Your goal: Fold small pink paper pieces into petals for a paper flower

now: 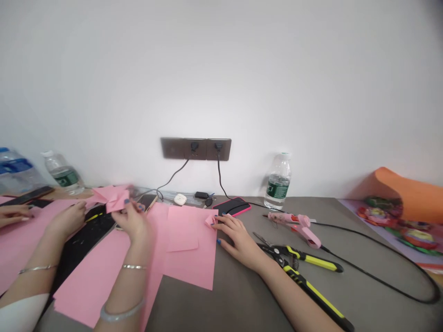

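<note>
In the head view, the left hand (134,221) pinches an angular pink folded-paper shape (114,198). The right hand (237,237) touches a small pink folded-paper piece (209,221) on flat pink paper sheets (188,267); blur hides whether it grips.

Head camera faces wall (221,69) across tabletop (187,304)

Blue polish colours the nails (218,241) of both the left grip (130,220) and the right grip (238,240), brightest on the right thumb. The left wrist, left of centre in the frame, wears a slim silvery bracelet (134,267); near the bottom edge, a thicker, smooth, pale bangle (119,317) circles the forearm.
</note>
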A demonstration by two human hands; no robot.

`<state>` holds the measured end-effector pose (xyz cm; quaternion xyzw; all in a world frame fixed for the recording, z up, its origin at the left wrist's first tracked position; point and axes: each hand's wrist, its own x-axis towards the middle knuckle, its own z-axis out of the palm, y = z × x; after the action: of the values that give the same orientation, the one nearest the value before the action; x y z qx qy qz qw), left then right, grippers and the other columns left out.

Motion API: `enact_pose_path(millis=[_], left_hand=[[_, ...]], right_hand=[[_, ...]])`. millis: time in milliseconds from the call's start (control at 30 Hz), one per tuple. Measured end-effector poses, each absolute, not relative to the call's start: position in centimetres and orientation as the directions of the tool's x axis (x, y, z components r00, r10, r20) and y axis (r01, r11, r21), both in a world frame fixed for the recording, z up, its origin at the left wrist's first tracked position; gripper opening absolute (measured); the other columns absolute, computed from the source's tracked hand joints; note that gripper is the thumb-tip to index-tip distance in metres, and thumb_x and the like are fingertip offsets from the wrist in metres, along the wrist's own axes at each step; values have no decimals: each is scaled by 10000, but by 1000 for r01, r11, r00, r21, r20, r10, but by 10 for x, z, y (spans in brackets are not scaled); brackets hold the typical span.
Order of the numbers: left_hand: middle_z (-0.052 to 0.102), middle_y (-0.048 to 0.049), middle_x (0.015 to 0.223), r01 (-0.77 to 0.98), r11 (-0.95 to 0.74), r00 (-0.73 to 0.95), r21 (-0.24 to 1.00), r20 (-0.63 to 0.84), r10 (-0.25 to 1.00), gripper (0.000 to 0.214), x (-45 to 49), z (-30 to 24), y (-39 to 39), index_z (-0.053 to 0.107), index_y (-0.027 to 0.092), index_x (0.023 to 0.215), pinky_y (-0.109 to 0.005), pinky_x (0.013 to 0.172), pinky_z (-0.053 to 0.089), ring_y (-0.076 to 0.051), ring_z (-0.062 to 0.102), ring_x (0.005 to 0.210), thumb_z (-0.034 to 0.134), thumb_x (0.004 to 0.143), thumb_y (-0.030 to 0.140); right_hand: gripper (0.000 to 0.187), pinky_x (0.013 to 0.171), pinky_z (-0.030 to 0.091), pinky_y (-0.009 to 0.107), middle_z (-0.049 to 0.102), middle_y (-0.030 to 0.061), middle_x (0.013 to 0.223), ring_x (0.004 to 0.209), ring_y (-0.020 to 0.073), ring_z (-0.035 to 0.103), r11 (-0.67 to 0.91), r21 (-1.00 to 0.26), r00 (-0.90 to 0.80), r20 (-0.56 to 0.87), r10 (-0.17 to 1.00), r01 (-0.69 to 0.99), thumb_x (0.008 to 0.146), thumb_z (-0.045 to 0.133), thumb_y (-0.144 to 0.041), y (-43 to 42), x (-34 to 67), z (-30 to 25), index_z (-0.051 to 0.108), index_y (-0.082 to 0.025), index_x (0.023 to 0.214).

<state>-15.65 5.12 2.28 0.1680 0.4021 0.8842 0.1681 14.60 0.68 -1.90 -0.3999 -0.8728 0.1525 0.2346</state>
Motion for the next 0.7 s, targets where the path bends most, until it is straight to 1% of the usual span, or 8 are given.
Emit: enact_pose_path(millis=[133, 200, 267, 400, 500, 600, 667, 700], left_hand=[[626, -6, 974, -243, -641, -911, 728, 55, 408, 276, -197, 26, 52, 437, 240, 948, -249, 633, 469, -121, 618, 726, 501, 744, 66], [633, -54, 1064, -329, -679, -918, 656, -55, 392, 130, -214, 29, 51, 434, 211, 872, -297, 687, 501, -158, 659, 835, 478, 794, 116], [617, -91, 1120, -352, -676, -914, 648, -83, 397, 44, -224, 33, 49, 417, 201, 826, -321, 726, 520, -171, 674, 882, 426, 868, 190], [665, -72, 989, -353, -587, -843, 728, 25, 538, 108, -206, 40, 49, 470, 197, 812, -291, 734, 534, -151, 679, 862, 384, 871, 227], [628, -25, 700, -230, -525, -789, 820, 159, 594, 182, -165, 39, 48, 591, 158, 818, -208, 527, 454, -112, 588, 580, 452, 823, 275], [567, 11, 538, -44, -482, -537, 875, 387, 750, 202, -120, 30, 42, 621, 168, 730, -218, 474, 407, -110, 500, 460, 552, 813, 339], [603, -6, 542, 105, -382, -149, 918, 395, 907, 160, -96, 21, 37, 659, 185, 759, -245, 515, 432, -145, 553, 507, 592, 808, 321], [661, -30, 632, 205, -350, 34, 914, 351, 936, 128, -86, 16, 35, 685, 197, 803, -264, 569, 456, -174, 607, 601, 615, 800, 304]], right_hand=[[429, 1128, 268, 540, 481, 82, 1433, 1375, 290, 346, 631, -454, -566, 287, 772, 629, 879, 530, -194, 6, 146, -18, 544, -277, 1300], [426, 1130, 267, 536, 477, 81, 1437, 1377, 290, 340, 626, -457, -565, 281, 776, 632, 881, 530, -197, 6, 146, -18, 544, -274, 1300], [421, 1134, 261, 536, 474, 80, 1439, 1379, 290, 335, 622, -458, -564, 276, 778, 635, 884, 531, -202, 7, 146, -19, 546, -272, 1299], [425, 1130, 266, 546, 456, 85, 1455, 1383, 298, 330, 623, -443, -562, 276, 779, 645, 886, 538, -207, 6, 146, -20, 553, -279, 1304], [401, 1115, 276, 570, 418, 81, 1487, 1405, 323, 292, 627, -418, -558, 289, 778, 657, 898, 538, -227, 5, 145, -19, 577, -299, 1291], [380, 1115, 249, 601, 444, 57, 1475, 1415, 335, 275, 638, -398, -572, 286, 769, 659, 916, 526, -246, 4, 145, -18, 594, -333, 1280], [389, 1113, 240, 613, 457, 45, 1467, 1412, 338, 281, 643, -391, -578, 284, 765, 659, 914, 523, -233, 4, 145, -18, 597, -348, 1279], [402, 1112, 241, 614, 456, 43, 1470, 1412, 337, 284, 647, -388, -581, 287, 762, 657, 909, 524, -219, 4, 145, -17, 596, -348, 1282]])
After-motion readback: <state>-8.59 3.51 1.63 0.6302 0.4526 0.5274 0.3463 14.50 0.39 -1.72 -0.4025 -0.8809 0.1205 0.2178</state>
